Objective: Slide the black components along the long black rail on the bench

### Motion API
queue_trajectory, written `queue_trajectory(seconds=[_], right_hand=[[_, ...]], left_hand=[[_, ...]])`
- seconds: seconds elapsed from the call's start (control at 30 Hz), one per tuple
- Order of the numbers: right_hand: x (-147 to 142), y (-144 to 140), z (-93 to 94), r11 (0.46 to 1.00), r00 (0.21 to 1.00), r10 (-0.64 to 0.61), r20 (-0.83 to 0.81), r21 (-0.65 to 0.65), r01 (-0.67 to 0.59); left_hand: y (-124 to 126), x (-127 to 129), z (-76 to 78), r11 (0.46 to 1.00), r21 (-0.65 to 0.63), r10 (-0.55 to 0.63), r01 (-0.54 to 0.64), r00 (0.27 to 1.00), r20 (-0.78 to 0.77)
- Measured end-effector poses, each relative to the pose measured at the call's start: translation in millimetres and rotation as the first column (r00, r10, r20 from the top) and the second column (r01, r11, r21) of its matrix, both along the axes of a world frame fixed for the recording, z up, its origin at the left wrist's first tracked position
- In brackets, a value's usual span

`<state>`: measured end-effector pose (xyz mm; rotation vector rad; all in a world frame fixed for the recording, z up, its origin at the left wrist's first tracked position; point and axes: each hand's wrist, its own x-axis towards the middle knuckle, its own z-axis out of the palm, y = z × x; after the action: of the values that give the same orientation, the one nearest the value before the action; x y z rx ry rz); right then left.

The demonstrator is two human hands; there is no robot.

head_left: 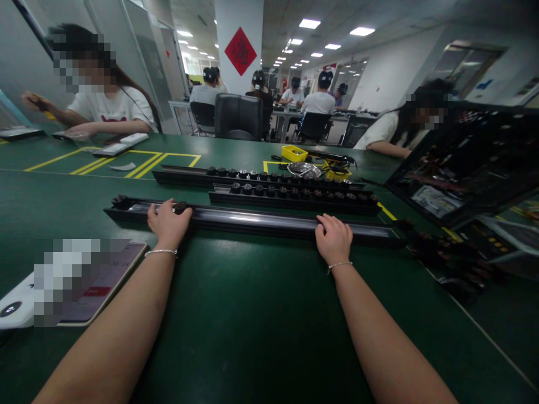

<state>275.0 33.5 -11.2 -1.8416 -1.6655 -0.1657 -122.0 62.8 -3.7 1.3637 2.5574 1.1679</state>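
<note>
both hands rest fingers-down on the nearest long black rail (pixel 252 220) lying across the green counter (pixel 261 314): left hand (pixel 168 223) beside a small knob, right hand (pixel 333 238) further along, steadying it; next likely a careful slide.

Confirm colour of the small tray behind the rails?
Yellow: the small yellow plastic tray sits beyond the long black rails, beside a round metal dish. Head view shows it.

1. Three long black rails: nearest rail (pixel 252 220), middle rail (pixel 295 199), far rail (pixel 219 175).
2. Two hands: left hand (pixel 168 223), right hand (pixel 334 238).
3. One yellow bin (pixel 293 152).
4. One metal bowl (pixel 304 169).
5. Two bracelets, one on each wrist.
</note>
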Motion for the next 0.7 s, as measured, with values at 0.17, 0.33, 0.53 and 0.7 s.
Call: queue_trajectory(seconds=[0.17, 0.33, 0.53, 0.7], right_hand=[[-1.6, -1.1, 2.0, 1.0, 1.0, -0.009, -0.007, -0.019, 0.009], [-3.0, -1.4, 3.0, 0.999, 1.0, -0.025, -0.008, -0.025, 0.024], [-1.9, 0.0, 1.6, 1.0, 0.999, -0.029, -0.021, -0.01, 0.029], [-0.1, 0.8, 0.5, 0.999, 0.999, -0.04, -0.035, 0.011, 0.041]], left_hand=[[-3.0, 1.5, 2.6, 1.0, -0.024, -0.007, 0.007, 1.0, -0.029], [-4.3, 1.3, 6.6, 0.998, -0.061, -0.007, 0.004, 0.999, -0.049], [-8.4, 1.3, 8.1, 0.996, -0.09, -0.012, 0.002, 0.994, -0.109], [-16.1, 1.0, 7.3, 0.995, -0.099, -0.017, 0.003, 0.99, -0.141]])
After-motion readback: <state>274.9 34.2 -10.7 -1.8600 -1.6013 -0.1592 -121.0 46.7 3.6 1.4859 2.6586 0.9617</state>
